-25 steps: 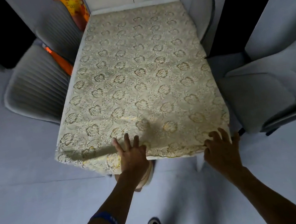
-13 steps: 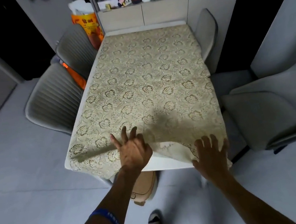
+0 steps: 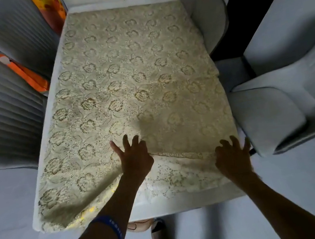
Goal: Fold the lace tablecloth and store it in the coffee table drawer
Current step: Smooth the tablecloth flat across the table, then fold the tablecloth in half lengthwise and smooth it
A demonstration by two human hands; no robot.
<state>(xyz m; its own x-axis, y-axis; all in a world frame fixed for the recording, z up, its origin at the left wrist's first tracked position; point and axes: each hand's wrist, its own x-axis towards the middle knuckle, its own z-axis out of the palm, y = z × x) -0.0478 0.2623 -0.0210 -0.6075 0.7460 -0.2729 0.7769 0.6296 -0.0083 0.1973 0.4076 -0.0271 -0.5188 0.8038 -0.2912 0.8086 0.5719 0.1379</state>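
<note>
You stand at the near end of a white desk (image 3: 185, 204) with grey ribbed chairs along both long sides and an orange bag (image 3: 29, 75) wedged by the chairs on your left. The lace tablecloth (image 3: 126, 79), cream with gold flowers, covers almost the whole top; its near edge is turned back onto itself, so a doubled layer lies across the near half and a thin single layer shows by the desk's front rim. Your left hand (image 3: 135, 159) lies flat on the fold line, fingers spread and straight, pressing the cloth. Your right hand (image 3: 232, 155), also with fingers apart and gripping nothing, rests on the fold near the right corner. A blue wristband (image 3: 112, 227) circles your left forearm.
</note>
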